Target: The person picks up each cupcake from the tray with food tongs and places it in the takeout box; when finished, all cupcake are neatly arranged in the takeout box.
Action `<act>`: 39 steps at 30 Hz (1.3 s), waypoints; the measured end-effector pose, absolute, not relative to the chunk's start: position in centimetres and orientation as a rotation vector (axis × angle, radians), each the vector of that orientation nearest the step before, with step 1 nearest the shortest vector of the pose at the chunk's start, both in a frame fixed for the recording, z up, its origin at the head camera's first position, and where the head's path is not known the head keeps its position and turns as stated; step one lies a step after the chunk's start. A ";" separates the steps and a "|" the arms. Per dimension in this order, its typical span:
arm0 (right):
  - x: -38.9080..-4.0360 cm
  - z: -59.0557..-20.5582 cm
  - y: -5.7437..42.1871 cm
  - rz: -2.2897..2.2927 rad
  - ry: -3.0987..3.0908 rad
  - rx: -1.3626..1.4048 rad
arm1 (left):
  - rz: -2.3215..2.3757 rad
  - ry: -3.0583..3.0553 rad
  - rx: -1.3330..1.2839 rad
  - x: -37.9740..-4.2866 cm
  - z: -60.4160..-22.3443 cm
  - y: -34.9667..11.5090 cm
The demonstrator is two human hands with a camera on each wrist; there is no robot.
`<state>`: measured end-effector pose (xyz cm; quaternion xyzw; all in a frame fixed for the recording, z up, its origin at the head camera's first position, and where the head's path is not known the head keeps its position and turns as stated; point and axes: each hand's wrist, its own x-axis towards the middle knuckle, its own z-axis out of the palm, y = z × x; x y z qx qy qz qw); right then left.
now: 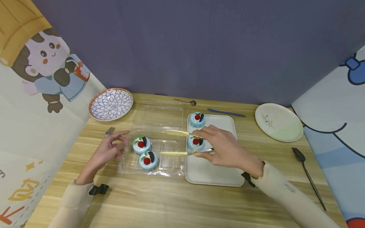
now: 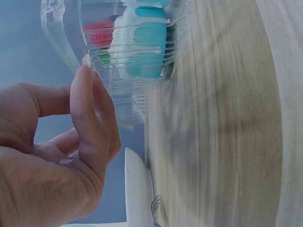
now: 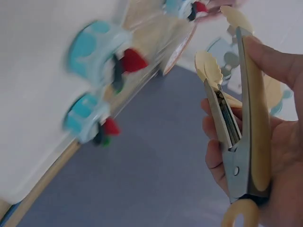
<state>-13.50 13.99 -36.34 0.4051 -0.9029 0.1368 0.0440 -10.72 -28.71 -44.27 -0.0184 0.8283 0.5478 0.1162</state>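
Observation:
My right hand (image 1: 220,144) grips a pair of metal food tongs (image 3: 258,123) with cream-coloured tips. The tongs' arms are spread, nothing between the tips, reaching left over the tray's edge toward the clear plastic box. Below the tongs, a blue cupcake (image 1: 194,145) with a red berry and dark cookie sits on the white tray (image 1: 214,174); another cupcake (image 1: 197,119) stands behind it. Two similar cupcakes (image 1: 146,160) are at the left of the plastic box (image 1: 171,161). My left hand (image 1: 109,148) hovers beside the box's left side, fingers loosely bent and holding nothing.
A patterned plate (image 1: 111,104) stands back left, with a fork (image 1: 109,131) near it. Behind the tray lie a small spoon (image 1: 192,103) and a blue knife (image 1: 226,112). To the right are a pale plate (image 1: 279,122) and a dark fork (image 1: 308,177). Walls border the table.

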 end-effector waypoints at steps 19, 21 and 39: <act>-12.3 -40.3 24.3 0.393 -2.908 0.846 | 1.614 2.421 -0.037 -10.8 -44.4 -28.9; -12.1 -40.8 24.4 0.385 -2.917 0.840 | 1.614 2.421 -0.035 -10.8 -44.4 -28.9; -12.4 -42.4 22.8 0.373 -2.862 0.879 | 1.636 2.420 -0.036 -10.7 -44.8 -28.9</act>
